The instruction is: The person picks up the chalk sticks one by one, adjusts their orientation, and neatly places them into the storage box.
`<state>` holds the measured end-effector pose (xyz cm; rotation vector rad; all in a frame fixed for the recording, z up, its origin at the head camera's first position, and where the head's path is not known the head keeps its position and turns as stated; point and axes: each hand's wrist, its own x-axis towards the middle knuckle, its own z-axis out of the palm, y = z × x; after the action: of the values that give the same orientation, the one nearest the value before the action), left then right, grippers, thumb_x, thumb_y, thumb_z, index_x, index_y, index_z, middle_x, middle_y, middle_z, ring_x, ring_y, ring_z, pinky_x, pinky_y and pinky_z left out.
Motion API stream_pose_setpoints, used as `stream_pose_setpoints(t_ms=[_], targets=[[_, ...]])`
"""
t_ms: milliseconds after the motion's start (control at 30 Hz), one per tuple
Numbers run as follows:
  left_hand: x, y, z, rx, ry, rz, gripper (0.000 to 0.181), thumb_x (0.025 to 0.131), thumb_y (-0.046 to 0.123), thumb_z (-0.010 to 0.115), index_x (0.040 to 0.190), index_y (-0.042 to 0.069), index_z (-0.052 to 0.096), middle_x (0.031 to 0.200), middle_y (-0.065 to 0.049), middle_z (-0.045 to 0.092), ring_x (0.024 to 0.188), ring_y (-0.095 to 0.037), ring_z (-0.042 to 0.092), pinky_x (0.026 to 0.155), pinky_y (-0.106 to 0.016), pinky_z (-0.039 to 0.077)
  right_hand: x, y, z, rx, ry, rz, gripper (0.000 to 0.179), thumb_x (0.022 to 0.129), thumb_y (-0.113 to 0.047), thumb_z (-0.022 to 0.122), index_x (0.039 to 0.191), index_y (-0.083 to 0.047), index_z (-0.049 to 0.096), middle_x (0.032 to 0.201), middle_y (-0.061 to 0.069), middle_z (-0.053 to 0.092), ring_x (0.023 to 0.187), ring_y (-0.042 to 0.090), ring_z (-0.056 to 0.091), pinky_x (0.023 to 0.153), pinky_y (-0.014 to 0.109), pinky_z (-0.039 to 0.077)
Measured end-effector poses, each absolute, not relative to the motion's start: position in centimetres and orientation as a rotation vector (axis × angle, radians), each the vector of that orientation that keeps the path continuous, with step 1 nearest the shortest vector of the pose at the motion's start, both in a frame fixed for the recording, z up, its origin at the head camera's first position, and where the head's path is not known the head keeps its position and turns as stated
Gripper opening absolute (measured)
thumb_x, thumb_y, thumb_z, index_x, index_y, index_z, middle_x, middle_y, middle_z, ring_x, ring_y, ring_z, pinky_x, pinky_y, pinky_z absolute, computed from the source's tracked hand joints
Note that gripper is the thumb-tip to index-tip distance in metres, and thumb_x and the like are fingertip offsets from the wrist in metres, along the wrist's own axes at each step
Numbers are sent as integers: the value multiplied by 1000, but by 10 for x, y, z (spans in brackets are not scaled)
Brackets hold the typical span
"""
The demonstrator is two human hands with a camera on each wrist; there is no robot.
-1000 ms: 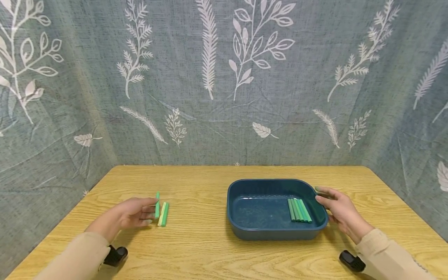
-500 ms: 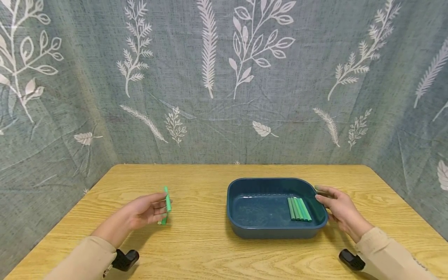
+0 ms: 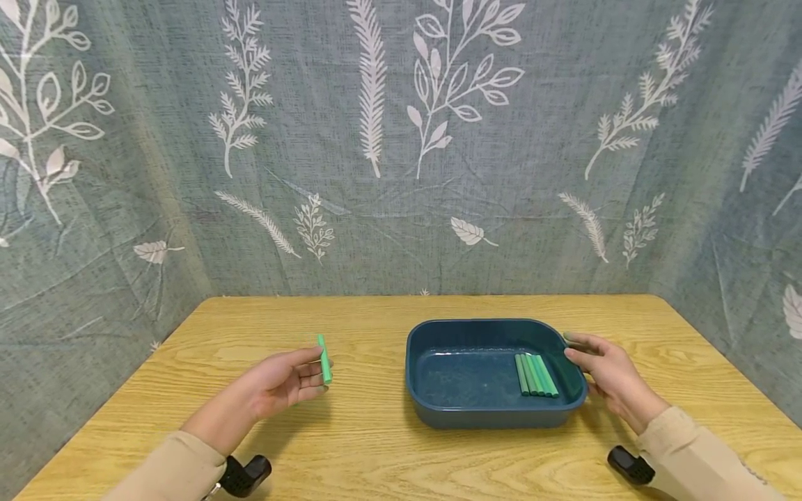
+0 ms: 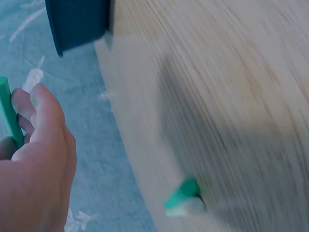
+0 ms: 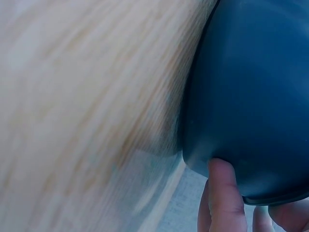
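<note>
Between thumb and fingers, my left hand [image 3: 282, 384] pinches a green chalk stick [image 3: 324, 363], held above the table left of a dark blue tub [image 3: 489, 418]. On the tub's floor, toward its right end, several green chalk sticks [image 3: 536, 376] lie side by side. My right hand [image 3: 610, 376] grips the tub's right end, thumb over the rim; a finger presses the outer wall [image 5: 251, 111] in the right wrist view. Below the left hand, the left wrist view has another green stick [image 4: 184, 192] beside a pale one [image 4: 187, 208] on the table; the hand hides both from the head view.
The wooden table [image 3: 370, 452] carries the tub right of centre. A patterned grey-blue curtain [image 3: 401, 229] hangs behind the table and along both sides. Black wrist devices [image 3: 247, 475] sit below both wrists.
My left hand has lifted the green chalk stick from beside the other two and carried it right, toward the tub. The right hand and the tub have stayed in place.
</note>
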<state>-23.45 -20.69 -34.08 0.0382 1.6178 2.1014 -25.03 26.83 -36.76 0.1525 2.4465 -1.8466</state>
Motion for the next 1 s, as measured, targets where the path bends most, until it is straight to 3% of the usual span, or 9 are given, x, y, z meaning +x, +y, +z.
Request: stream_pose_setpoints(t_ms=[267,600,733,1000], targets=[[-230,-184,-333,31,1612,2125,15,106,18,44,106,7,54,102,-5,57,90,-13,63,90,-29,52,-251,270,-368,141,2430,-1862,55,103,-20,52,149,3,31,141,23,40,87,4,58,61,28,54],[-228,-151,-322,-14,1621,2174,28,106,16,41,126,-4,41,115,-14,50,100,-18,62,97,-31,49,-252,270,-368,150,2414,-1886,55,102,-19,53,148,3,33,139,22,43,86,5,58,62,29,54],[-228,-138,-319,5,1641,2170,32,107,15,40,130,-7,38,113,-14,49,102,-18,60,98,-30,48,-252,270,-368,154,2409,-1888,55,102,-19,53,148,3,33,136,20,45,86,4,58,62,29,55],[-231,-116,-312,54,1693,2137,27,107,14,40,124,-7,44,112,-13,49,106,-20,57,99,-29,47,-253,271,-368,157,2401,-1890,55,102,-19,53,148,3,32,131,15,49,86,4,58,62,28,55]])
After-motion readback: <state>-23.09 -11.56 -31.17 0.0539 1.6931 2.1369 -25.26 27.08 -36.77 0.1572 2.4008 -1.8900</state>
